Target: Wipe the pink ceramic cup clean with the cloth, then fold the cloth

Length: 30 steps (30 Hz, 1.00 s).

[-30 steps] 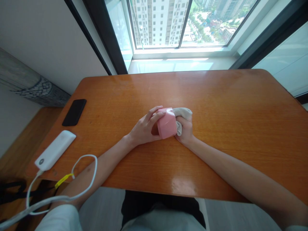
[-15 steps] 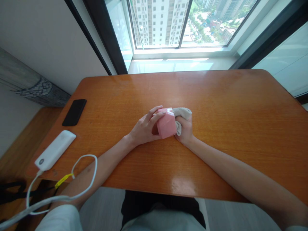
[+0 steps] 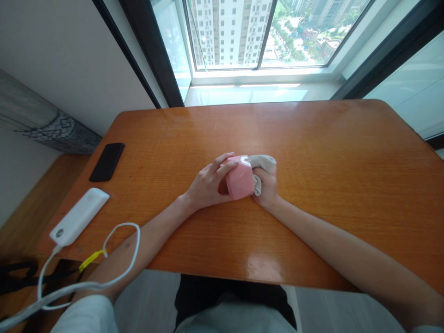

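Note:
Between my hands is a small pink box-like object [image 3: 240, 180] with a shiny surface; its exact kind I cannot make out. My left hand [image 3: 211, 182] is closed around its left side, fingers over the top and thumb below. A light grey cloth [image 3: 262, 162] is bunched in my right hand [image 3: 268, 187], whose fingers are curled round it. The cloth meets the pink object's right side. Part of the cloth is hidden by my right fingers. Both hands are over the middle of the wooden table [image 3: 312, 152].
At the table's left side lie a black phone [image 3: 107, 162] and a white power bank [image 3: 79, 217]. A white cable [image 3: 133, 263] runs from the power bank and loops over my left forearm, by a yellow tag [image 3: 91, 261]. A window [image 3: 258, 37] is beyond the far edge.

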Each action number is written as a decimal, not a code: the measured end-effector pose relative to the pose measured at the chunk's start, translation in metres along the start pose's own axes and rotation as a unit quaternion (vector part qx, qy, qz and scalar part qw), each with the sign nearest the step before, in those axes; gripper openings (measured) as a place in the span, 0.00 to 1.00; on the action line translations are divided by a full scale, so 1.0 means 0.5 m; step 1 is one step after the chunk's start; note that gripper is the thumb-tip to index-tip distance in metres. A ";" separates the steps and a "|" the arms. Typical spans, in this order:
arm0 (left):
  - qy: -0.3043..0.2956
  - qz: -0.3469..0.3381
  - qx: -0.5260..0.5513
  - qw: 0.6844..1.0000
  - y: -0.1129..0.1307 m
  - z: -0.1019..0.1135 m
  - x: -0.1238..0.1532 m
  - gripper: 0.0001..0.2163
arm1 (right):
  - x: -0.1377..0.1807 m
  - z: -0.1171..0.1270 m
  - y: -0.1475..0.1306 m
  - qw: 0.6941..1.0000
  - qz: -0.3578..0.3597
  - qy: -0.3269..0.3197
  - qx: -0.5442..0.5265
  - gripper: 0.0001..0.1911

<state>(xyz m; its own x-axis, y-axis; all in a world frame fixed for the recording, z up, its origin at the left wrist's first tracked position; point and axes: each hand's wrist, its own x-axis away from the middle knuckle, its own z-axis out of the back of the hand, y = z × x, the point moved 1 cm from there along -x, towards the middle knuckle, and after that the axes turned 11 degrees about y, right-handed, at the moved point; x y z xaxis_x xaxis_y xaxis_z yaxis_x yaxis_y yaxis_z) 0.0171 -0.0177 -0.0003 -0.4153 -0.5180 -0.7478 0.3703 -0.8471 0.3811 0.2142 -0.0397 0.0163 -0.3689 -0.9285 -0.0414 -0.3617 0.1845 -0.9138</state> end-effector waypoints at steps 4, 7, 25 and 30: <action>-0.008 0.011 -0.001 1.000 0.003 0.003 -0.002 0.47 | 0.000 0.002 0.002 1.000 -0.003 0.004 0.008 0.10; 0.000 0.003 0.002 1.000 0.006 0.003 -0.004 0.47 | -0.001 0.003 0.005 1.000 -0.001 0.006 -0.005 0.11; -0.015 0.045 0.048 0.998 0.002 0.007 0.000 0.52 | 0.001 0.000 0.000 1.000 0.022 0.015 0.016 0.10; -0.031 0.067 0.045 0.996 0.006 0.012 -0.002 0.54 | 0.003 0.000 -0.003 0.999 0.027 0.010 0.030 0.10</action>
<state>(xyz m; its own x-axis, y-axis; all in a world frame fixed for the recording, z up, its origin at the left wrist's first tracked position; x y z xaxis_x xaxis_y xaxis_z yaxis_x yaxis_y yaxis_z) 0.0136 -0.0202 0.0049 -0.4192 -0.6315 -0.6523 0.3519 -0.7754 0.5244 0.2141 -0.0412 0.0178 -0.4032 -0.9112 -0.0844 -0.2896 0.2146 -0.9328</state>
